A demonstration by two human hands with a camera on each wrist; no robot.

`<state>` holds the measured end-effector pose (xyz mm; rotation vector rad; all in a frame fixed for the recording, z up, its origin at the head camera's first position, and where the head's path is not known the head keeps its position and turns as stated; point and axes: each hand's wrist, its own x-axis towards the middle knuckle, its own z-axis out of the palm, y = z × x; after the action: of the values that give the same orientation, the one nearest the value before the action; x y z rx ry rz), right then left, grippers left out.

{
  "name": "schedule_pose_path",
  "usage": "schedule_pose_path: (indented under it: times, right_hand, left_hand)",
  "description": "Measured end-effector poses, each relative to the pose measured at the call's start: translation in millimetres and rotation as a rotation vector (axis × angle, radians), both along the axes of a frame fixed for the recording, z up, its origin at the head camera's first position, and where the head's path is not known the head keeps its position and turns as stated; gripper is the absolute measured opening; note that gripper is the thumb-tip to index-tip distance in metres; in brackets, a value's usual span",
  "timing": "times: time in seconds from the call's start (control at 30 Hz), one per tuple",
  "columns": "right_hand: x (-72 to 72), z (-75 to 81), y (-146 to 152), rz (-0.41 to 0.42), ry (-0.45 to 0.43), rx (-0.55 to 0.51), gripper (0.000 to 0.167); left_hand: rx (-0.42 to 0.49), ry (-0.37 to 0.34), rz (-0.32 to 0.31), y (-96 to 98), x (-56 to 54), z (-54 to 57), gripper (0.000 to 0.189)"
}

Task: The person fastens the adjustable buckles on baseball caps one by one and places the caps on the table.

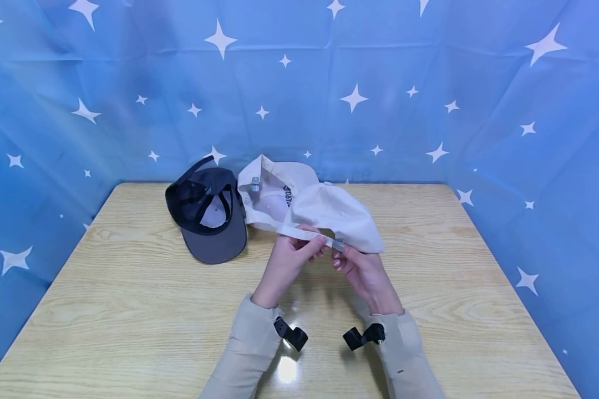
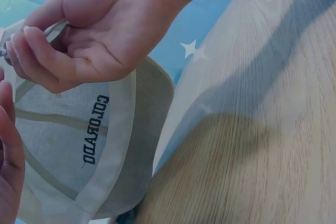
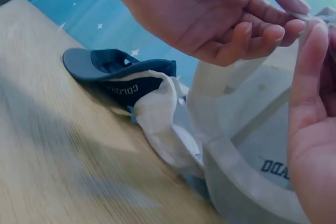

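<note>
A white cap (image 1: 336, 210) is held by its back strap (image 1: 299, 233) in front of the person, its crown towards the back right. My left hand (image 1: 285, 265) pinches the strap between thumb and fingers, left of a small metal buckle (image 1: 338, 245). On the buckle's other side, my right hand (image 1: 368, 274) pinches the strap end with thumb and fingertips. Black COLORADO lettering (image 2: 95, 129) shows reversed inside the cap in the left wrist view. The fingertips of both hands nearly meet at the strap.
Behind and left of the held cap, a second white cap (image 1: 303, 170) lies with its inside showing. A dark cap with a grey brim (image 1: 214, 244) lies left of it. Wooden table (image 1: 145, 310) underneath; blue starry cloth (image 1: 289, 83) hangs behind and along both sides.
</note>
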<state>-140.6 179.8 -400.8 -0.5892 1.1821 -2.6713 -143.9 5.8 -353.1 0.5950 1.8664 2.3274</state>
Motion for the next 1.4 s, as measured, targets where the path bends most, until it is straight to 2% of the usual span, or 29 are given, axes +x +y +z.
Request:
schedule_pose_path:
  times: [0.2, 0.5, 0.67, 0.77, 0.9, 1.0, 1.1, 1.4]
  right_hand:
    - [0.5, 2.1, 0, -0.008, 0.043, 0.016, 0.016]
    - [0.1, 2.5, -4, -0.045, 0.048, 0.004, 0.016]
    - [-0.4, 1.7, -4, -0.037, 0.049, -0.030, 0.020]
    - [-0.4, 0.4, -4, -0.038, 0.033, -0.054, 0.018]
    - [0.6, 0.0, -3, -0.024, 0.003, -0.115, 0.016]
    - [0.9, 0.3, 0, 0.011, -0.025, -0.211, 0.014]
    - [0.1, -0.2, 3, 0.044, -0.038, -0.288, 0.013]
    - [-0.8, -0.9, 6, 0.050, -0.079, -0.253, 0.015]
  left_hand:
    - [0.002, 0.002, -0.008, 0.7, 0.1, 1.0, 0.011]
    - [-0.019, -0.027, -0.039, 2.4, 1.7, 0.6, 0.011]
    - [0.004, -0.027, -0.062, 3.7, 0.3, -4.6, 0.010]
    - [0.004, -0.014, -0.068, 5.8, -4.1, -14.4, 0.012]
    - [0.002, -0.017, -0.080, 5.0, -2.7, -12.1, 0.014]
    - [-0.013, -0.037, -0.079, 1.0, 2.0, -2.8, 0.015]
    - [-0.030, -0.051, -0.067, -1.3, 2.2, -2.3, 0.017]
    - [-0.045, -0.035, -0.051, -1.0, 0.8, -1.7, 0.017]
